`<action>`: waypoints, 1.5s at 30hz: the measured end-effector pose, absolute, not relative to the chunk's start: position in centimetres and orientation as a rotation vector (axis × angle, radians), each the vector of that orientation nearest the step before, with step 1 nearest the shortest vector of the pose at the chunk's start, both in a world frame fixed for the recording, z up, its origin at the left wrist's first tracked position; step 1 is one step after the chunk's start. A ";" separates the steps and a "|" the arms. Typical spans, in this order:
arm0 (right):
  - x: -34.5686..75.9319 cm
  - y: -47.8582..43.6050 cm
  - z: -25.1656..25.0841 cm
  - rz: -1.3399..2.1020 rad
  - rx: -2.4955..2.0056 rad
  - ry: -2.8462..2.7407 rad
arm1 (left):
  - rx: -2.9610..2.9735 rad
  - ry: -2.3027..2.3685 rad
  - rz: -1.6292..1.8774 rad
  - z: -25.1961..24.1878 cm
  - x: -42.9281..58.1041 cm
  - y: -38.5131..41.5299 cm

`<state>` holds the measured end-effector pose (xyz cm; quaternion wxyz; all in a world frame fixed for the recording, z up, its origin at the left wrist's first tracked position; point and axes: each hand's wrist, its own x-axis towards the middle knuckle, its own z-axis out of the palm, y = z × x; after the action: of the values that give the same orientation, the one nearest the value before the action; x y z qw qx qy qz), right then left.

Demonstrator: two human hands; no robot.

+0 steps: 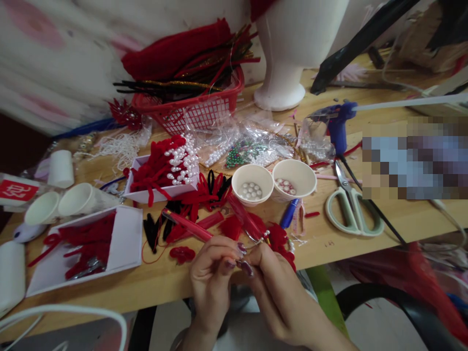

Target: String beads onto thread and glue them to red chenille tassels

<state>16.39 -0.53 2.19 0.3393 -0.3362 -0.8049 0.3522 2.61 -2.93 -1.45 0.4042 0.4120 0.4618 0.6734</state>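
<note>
My left hand [214,273] and my right hand [280,287] meet at the table's front edge, fingertips pinched together. A thin beaded wire [260,240] runs between them, with small white pearls at its upper end. The part within the fingertips is too small and covered to make out. Behind my left hand lies a slim red stick-like tool [190,223]; its near end is hidden. Just beyond my right hand are red velvety flower pieces [280,239]. A small red flower [182,254] rests left of my left hand.
Two paper cups [252,168] hold loose beads. Scissors [353,204] and a blue glue gun [338,126] lie to the right. White boxes [126,243] with red pieces stand left. Behind are bead bags [248,148], a red basket [197,109] and a white stand [280,95].
</note>
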 end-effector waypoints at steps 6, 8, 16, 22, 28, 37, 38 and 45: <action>16.5 -0.4 1.7 0.775 -0.899 -2.156 | 1.093 1.201 1.666 -1.4 2.7 -3.1; 16.5 -0.3 1.7 0.798 -0.889 -2.142 | 1.123 1.219 1.646 -1.5 2.5 -3.2; 16.1 0.0 1.5 1.047 -0.815 -1.919 | 1.141 1.210 1.629 -1.3 1.3 -3.3; 16.0 -0.3 1.4 0.971 -0.834 -1.928 | 0.907 1.144 1.696 -0.3 1.5 -2.5; 15.7 -0.4 0.8 0.810 -0.837 -1.977 | 0.743 1.040 1.682 0.5 2.1 -2.3; 16.2 -1.1 2.1 1.222 -0.822 -1.849 | 0.961 1.038 1.698 -0.5 1.6 -2.7; 16.2 -1.1 2.2 1.338 -0.824 -1.772 | 0.998 1.042 1.695 -0.5 1.5 -2.7; 16.1 -1.0 2.7 1.930 -0.775 -1.224 | 1.154 1.089 1.596 -0.1 0.6 -2.8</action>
<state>16.09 -0.99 2.73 0.3562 -0.3002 -0.4739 0.7473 0.62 -2.84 -0.06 0.4310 0.4627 0.4368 0.6398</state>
